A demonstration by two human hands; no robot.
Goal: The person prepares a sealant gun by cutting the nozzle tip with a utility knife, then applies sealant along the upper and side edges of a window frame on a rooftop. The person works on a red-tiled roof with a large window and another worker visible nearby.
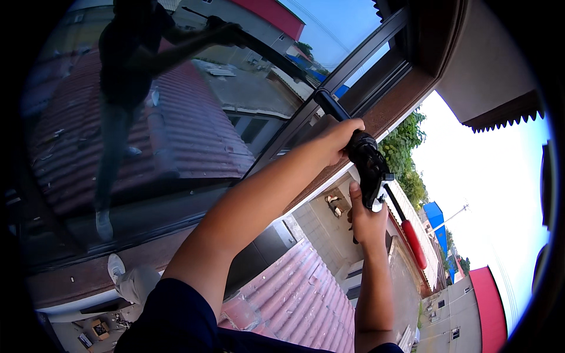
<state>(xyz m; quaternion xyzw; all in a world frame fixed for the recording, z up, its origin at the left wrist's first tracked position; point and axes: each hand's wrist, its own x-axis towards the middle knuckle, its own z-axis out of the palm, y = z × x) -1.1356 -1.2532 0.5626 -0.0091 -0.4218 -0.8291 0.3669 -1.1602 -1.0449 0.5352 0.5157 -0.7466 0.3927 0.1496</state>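
Observation:
Both of my hands are on a black caulking gun [368, 160], which slants from the window frame [347, 56] down to the right. My left hand [341, 140] is closed around its dark barrel, near the body. Farther down, my right hand [369, 226] grips the handle; its fingers are partly hidden. A thin rod with a red end piece [414, 244] sticks out behind the body. The barrel's far end is close to the frame beside the glass pane [194, 147]; whether it touches, I cannot tell. The pane reflects a person holding the tool.
My shoe [116, 268] stands on a brown ledge [76, 282] along the window. Below is a steep drop to a red corrugated roof [288, 288] and a paved yard [321, 226]. An open box [100, 329] lies at lower left. Overhead at right juts an eave [494, 59].

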